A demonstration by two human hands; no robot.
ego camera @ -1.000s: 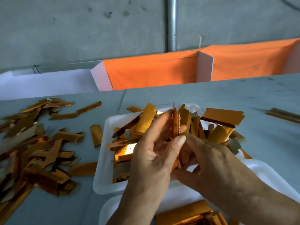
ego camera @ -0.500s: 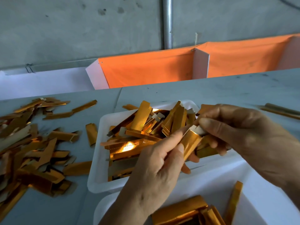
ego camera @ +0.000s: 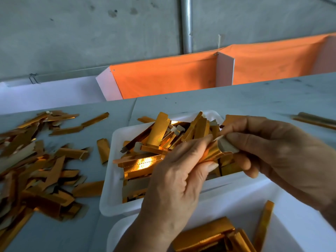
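A gold foil card strip with a white inner face is held over the far white tray. My left hand pinches its lower gold part between thumb and fingers. My right hand grips its upper end, thumb on the white flap. The tray under both hands is heaped with several flat gold strips. A nearer white tray at the bottom holds folded gold pieces and one strip leaning on its wall.
A loose heap of gold strips covers the grey table at the left. A few strips lie at the far right. Orange cloth bins with white dividers run along the table's far edge, before a concrete wall with a metal pipe.
My right hand has gone from beneath the left to the strip's upper end. The strip tipped from upright to slanted and bends open between both hands, its white inner face showing.
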